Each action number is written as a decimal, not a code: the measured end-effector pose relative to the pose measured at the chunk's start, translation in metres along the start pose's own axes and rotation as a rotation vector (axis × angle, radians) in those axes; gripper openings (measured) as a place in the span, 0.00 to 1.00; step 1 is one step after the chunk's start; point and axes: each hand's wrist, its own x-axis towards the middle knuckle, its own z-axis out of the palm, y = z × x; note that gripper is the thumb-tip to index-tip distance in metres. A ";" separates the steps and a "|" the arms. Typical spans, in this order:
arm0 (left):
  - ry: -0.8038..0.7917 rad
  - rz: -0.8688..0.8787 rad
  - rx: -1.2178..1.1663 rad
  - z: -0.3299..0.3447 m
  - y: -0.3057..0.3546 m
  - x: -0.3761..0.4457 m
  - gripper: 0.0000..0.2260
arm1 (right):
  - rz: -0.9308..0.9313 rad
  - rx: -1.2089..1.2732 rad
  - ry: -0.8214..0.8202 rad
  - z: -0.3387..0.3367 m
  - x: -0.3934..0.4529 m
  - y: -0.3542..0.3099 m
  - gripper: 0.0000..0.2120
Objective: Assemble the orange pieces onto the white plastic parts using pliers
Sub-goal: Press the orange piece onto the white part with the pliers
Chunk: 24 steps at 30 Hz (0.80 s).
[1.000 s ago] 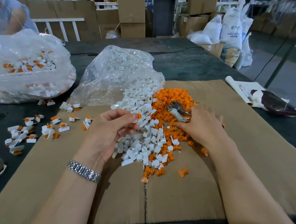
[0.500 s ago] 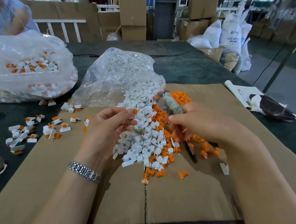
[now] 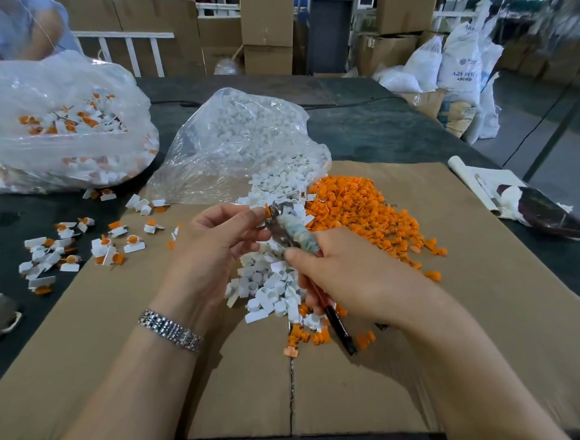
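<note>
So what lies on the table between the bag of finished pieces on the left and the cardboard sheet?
In the head view, loose assembled white-and-orange pieces lie scattered on the dark table between the bag of finished pieces and the cardboard sheet.

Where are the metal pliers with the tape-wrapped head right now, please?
In the head view, the metal pliers are gripped in the right hand at centre frame, above the white plastic parts, their tip meeting the left hand.
</note>
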 end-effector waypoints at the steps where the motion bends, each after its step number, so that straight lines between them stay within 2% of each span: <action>1: 0.001 -0.001 0.007 -0.001 0.000 0.000 0.04 | -0.006 -0.016 0.014 0.002 0.000 -0.001 0.19; 4: 0.002 -0.009 0.026 -0.003 -0.001 0.002 0.04 | 0.015 -0.078 0.081 0.009 0.000 -0.003 0.23; 11: 0.002 -0.025 0.042 -0.004 -0.003 0.001 0.05 | -0.001 -0.152 0.191 0.016 0.001 0.000 0.23; 14: -0.009 -0.017 0.019 -0.003 -0.002 0.001 0.02 | -0.007 -0.033 0.133 0.011 -0.002 0.002 0.25; 18: -0.016 -0.007 0.029 -0.004 0.000 0.002 0.03 | 0.063 0.147 0.000 -0.011 -0.007 0.006 0.31; 21: -0.007 0.025 0.069 -0.010 0.000 0.002 0.03 | 0.095 0.067 0.116 -0.033 -0.003 0.015 0.29; 24: 0.127 0.116 0.324 -0.014 -0.006 0.004 0.04 | 0.154 -0.118 0.315 -0.047 0.021 0.032 0.26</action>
